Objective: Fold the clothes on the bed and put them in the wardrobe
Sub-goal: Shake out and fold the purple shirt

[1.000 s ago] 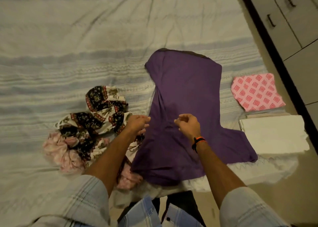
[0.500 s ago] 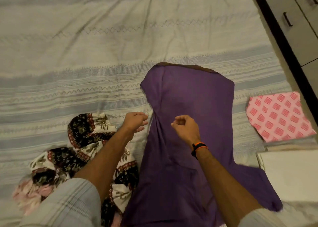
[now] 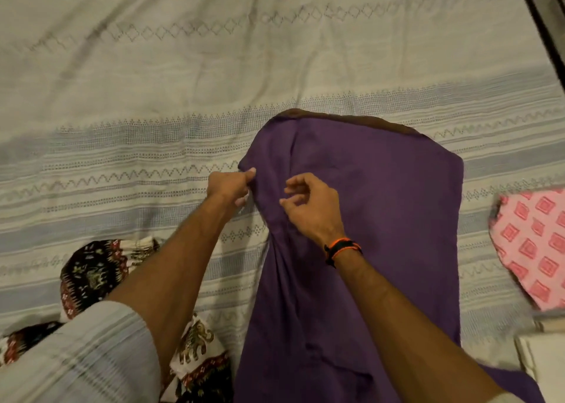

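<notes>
A purple garment (image 3: 376,219) lies spread flat on the striped bed sheet (image 3: 183,81), its dark brown hem at the far end. My left hand (image 3: 230,185) is at the garment's left edge and pinches it between thumb and curled fingers. My right hand (image 3: 308,203), with an orange and black band on its wrist, hovers just to the right over a lengthwise crease; its fingers are half curled, with a gap to the thumb, and they hold nothing that I can see. The garment's near end runs out of view at the bottom.
A heap of black, white and red elephant-print cloth (image 3: 91,274) lies at the lower left under my left arm. A folded pink patterned cloth (image 3: 532,243) and a folded white cloth (image 3: 544,356) lie at the right. The bed's dark edge (image 3: 541,20) is at the upper right.
Both hands have moved forward along the purple garment towards its far left edge. My left hand now pinches that edge. The view has shifted forward with them.
</notes>
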